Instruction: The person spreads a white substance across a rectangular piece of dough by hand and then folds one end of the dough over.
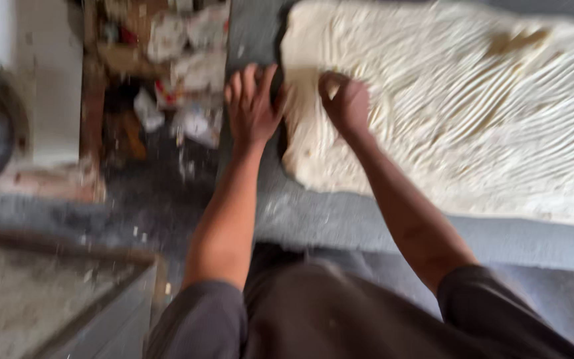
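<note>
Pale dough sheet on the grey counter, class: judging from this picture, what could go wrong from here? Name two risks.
1. The wide, ridged pale dough sheet ends right at the grey counter's left edge, where the left hand rests; it could sag or tear there.
2. The right hand presses curled fingers into the dough, which might thin or puncture it.

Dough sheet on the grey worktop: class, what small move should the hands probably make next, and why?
Probably lift and fold over the near-left edge of the dough sheet: the left hand lies open at that edge and the right hand presses curled fingers into it.
</note>
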